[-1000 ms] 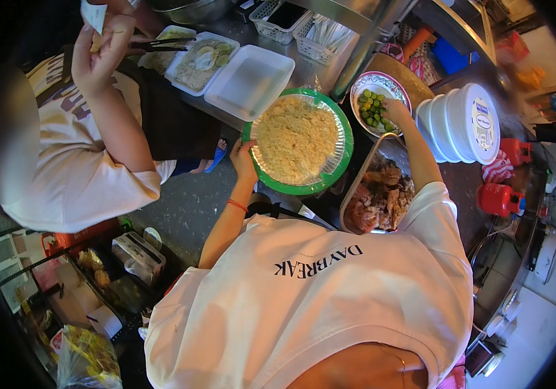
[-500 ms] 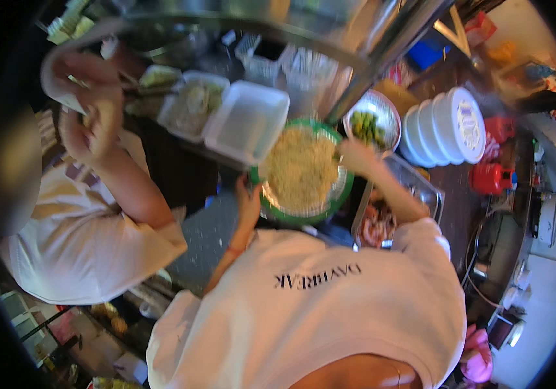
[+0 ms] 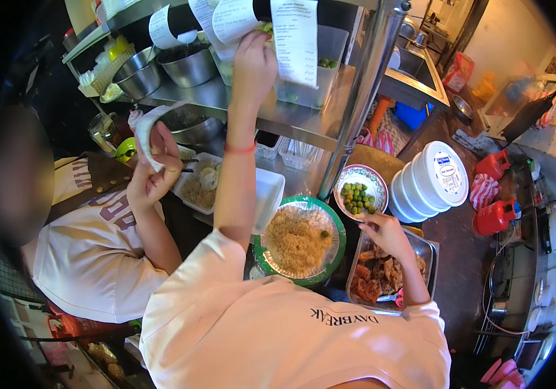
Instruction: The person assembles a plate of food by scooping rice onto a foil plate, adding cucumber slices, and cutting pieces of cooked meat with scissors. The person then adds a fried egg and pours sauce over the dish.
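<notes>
Brushed stainless steel shelf: dull sheen, smooth. Round steel mixing bowls at shelf's left end: polished, reflective. White paper order slips on shelf's upper rail: matt, thin. Clear plastic tub on shelf: translucent, smooth. Green-rimmed round plate with foil-like glossy liner, rice on it grainy, matt. Stacked white plastic lidded tubs: satin. Rectangular steel tray: shiny. White cotton T-shirt: matt cloth.

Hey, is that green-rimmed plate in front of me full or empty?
Full. The green-rimmed plate carries a heaped mound of fried rice covering nearly its whole centre, with one green piece on top; the right hand hovers just beside it.
</notes>
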`<state>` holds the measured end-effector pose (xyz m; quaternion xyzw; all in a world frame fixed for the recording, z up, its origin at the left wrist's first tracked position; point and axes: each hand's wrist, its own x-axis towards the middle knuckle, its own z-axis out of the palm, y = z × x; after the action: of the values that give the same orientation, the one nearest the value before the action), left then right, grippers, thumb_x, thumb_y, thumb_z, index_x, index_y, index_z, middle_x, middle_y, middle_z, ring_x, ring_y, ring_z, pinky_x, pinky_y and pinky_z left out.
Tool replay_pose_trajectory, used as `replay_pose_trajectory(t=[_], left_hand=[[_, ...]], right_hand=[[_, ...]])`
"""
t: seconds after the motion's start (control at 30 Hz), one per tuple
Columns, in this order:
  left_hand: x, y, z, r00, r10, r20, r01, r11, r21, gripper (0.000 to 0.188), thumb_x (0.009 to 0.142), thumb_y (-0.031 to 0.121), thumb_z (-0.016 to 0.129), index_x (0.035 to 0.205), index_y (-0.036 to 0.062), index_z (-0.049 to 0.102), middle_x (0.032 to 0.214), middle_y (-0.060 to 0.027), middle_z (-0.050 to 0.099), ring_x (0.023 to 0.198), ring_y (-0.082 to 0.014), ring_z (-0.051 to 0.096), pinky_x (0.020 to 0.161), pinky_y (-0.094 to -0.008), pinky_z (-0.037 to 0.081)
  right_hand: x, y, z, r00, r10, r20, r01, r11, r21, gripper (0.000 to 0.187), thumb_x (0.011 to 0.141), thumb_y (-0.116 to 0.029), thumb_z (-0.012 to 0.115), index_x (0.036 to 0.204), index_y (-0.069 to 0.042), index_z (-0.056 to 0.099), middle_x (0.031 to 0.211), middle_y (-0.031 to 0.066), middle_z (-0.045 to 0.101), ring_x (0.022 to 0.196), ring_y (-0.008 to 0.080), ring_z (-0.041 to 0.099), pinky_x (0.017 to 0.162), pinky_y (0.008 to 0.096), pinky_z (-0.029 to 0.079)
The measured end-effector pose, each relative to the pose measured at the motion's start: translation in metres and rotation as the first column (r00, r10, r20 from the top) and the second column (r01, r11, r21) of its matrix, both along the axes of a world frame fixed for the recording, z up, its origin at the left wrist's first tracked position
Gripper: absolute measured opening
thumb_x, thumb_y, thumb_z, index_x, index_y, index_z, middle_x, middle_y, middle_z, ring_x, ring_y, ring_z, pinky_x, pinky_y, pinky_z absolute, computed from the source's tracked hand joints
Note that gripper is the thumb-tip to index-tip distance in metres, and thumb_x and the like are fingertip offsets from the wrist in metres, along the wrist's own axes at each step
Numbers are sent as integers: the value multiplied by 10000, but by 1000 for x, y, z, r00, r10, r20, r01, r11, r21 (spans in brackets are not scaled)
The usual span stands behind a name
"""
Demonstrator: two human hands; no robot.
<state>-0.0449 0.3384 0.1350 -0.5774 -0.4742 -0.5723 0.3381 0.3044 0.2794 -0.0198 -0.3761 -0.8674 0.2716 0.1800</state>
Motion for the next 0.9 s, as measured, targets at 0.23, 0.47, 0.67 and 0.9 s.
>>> replay_pose_trajectory(t=[0.23, 0.47, 0.67, 0.9], left_hand=[[-42, 88, 7, 998, 61, 29, -39, 875, -483, 194, 777, 108, 453, 875, -28, 550, 878, -179, 569, 845, -312, 542, 749, -377, 432], [-28, 98, -18, 974, 218, -55, -220, 870, -441, 194, 780, 112, 467, 891, -25, 547, 884, -169, 570, 857, -293, 542, 749, -367, 433], [-26, 83, -26, 931, 353, -89, -362, 868, -340, 195, 783, 114, 479, 905, -23, 546, 889, -160, 571, 867, -277, 542, 749, -358, 435], [-27, 86, -28, 910, 404, -89, -413, 877, -244, 199, 786, 117, 493, 921, -20, 543, 895, -150, 573, 879, -258, 542, 750, -348, 436]], right_hand=[[73, -35, -27, 934, -319, -158, 308, 947, -93, 126, 761, -105, 611, 796, 16, 603, 647, 119, 575, 532, 185, 538, 542, 281, 433], [106, -46, -60, 874, -445, -195, 416, 893, -171, 191, 810, -150, 578, 836, 38, 603, 652, 55, 581, 574, 80, 490, 536, 221, 401], [108, -36, -74, 850, -457, -263, 358, 866, -350, 191, 822, -150, 566, 827, 38, 601, 667, 44, 580, 626, 79, 502, 578, 225, 407], [98, -49, -62, 861, -438, -258, 376, 890, -257, 207, 830, -152, 559, 840, 54, 586, 640, 20, 536, 602, 64, 458, 540, 206, 365]])
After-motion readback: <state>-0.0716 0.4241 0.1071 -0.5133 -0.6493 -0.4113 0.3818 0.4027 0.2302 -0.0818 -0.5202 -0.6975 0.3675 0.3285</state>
